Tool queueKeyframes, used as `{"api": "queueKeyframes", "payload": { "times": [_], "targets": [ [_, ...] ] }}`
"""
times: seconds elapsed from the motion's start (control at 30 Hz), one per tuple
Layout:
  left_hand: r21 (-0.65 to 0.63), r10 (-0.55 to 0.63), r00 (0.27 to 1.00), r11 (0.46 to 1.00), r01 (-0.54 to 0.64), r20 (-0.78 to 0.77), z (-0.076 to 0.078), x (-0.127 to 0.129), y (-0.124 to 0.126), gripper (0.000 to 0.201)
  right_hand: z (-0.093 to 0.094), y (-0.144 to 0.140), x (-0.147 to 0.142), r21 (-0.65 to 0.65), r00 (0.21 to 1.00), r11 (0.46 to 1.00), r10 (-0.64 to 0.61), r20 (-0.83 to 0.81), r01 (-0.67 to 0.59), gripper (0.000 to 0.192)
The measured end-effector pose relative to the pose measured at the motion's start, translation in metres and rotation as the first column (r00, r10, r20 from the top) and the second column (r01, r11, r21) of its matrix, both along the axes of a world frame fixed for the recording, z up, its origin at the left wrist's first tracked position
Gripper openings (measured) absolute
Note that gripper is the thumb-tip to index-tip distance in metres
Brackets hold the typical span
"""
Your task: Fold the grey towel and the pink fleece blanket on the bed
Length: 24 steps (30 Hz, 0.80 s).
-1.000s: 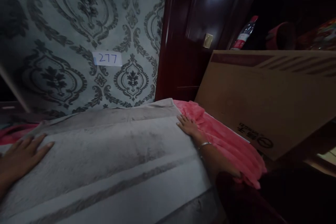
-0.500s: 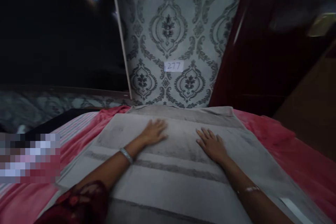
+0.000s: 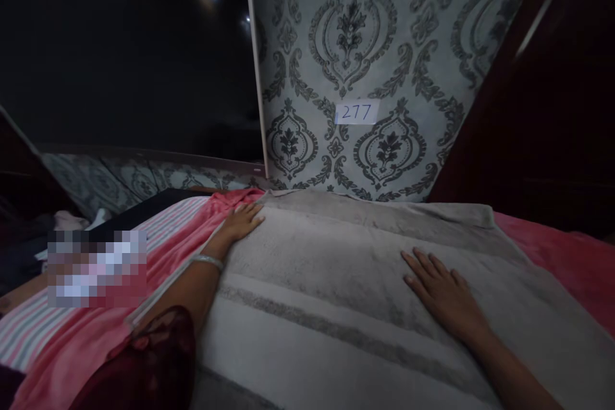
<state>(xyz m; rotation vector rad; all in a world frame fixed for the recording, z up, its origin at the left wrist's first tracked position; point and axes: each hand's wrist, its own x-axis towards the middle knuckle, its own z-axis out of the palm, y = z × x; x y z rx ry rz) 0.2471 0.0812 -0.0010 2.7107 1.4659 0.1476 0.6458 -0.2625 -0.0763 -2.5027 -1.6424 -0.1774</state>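
Observation:
A grey towel (image 3: 307, 256) with darker bands lies spread out in front of me over pink cloth (image 3: 177, 250). My left hand (image 3: 243, 220) rests flat near the towel's far left corner, fingers stretched out and palm down. Farther right, my right hand (image 3: 439, 291) lies palm down on the towel with its fingers apart. Neither hand holds anything. The towel's far edge is slightly rumpled, and its near part runs out of view.
Striped cloth (image 3: 173, 221) shows at the left, beside a pixelated patch. Behind stand a large dark screen (image 3: 125, 64), patterned wallpaper with a paper label (image 3: 356, 112) reading 277, and a dark red panel (image 3: 519, 115) at the right.
My left hand has slid left across the towel to its far left corner. My right hand stays flat on the towel. The view has turned a little to the left.

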Motion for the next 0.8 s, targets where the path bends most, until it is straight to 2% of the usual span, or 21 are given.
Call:
{"api": "queueKeyframes", "payload": {
  "times": [0.13, 0.27, 0.33, 0.43, 0.5, 0.57, 0.63, 0.7, 0.77, 0.8],
  "targets": [
    [-0.032, 0.044, 0.999, 0.999, -0.043, 0.023, -0.010, -0.017, 0.023, 0.070, 0.000, -0.001, 0.001, -0.014, 1.000, 1.000, -0.013, 0.014, 0.014, 0.063],
    [-0.022, 0.055, 0.998, 0.998, -0.055, 0.025, -0.013, -0.014, 0.023, 0.070, 0.002, -0.002, -0.001, 0.001, 0.999, 1.000, -0.012, 0.039, 0.012, 0.060],
    [-0.013, 0.084, 0.996, 0.996, -0.083, 0.009, -0.007, -0.010, 0.017, 0.068, 0.006, -0.002, -0.004, -0.006, 0.999, 1.000, -0.017, 0.039, 0.017, 0.058],
    [0.020, 0.165, 0.986, 0.986, -0.164, -0.027, 0.010, -0.001, 0.000, 0.066, 0.013, -0.001, -0.010, -0.022, 0.999, 0.999, -0.035, 0.024, 0.035, 0.056],
    [0.063, 0.221, 0.974, 0.974, -0.218, -0.044, 0.022, 0.006, -0.018, 0.067, 0.018, -0.001, -0.014, -0.033, 0.999, 0.998, -0.046, 0.008, 0.046, 0.055],
    [0.103, 0.219, 0.974, 0.972, -0.213, -0.053, 0.030, 0.012, -0.045, 0.067, 0.023, -0.001, -0.016, -0.037, 0.999, 0.998, -0.052, -0.001, 0.052, 0.055],
    [0.126, 0.117, 0.990, 0.986, -0.107, -0.075, 0.031, 0.018, -0.079, 0.066, 0.028, -0.001, -0.018, -0.027, 0.999, 0.998, -0.048, -0.002, 0.048, 0.055],
    [0.109, -0.075, 0.989, 0.990, 0.089, -0.124, 0.023, 0.023, -0.115, 0.065, 0.034, -0.002, -0.019, -0.019, 0.999, 0.999, -0.043, -0.010, 0.042, 0.054],
    [0.071, -0.250, 0.955, 0.962, 0.263, -0.162, 0.010, 0.026, -0.148, 0.067, 0.040, -0.003, -0.025, -0.034, 0.998, 0.998, -0.057, -0.038, 0.055, 0.054],
    [0.063, -0.296, 0.941, 0.949, 0.310, -0.166, 0.004, 0.027, -0.160, 0.068, 0.043, -0.004, -0.029, -0.043, 0.996, 0.996, -0.075, -0.055, 0.073, 0.055]
  ]
}}
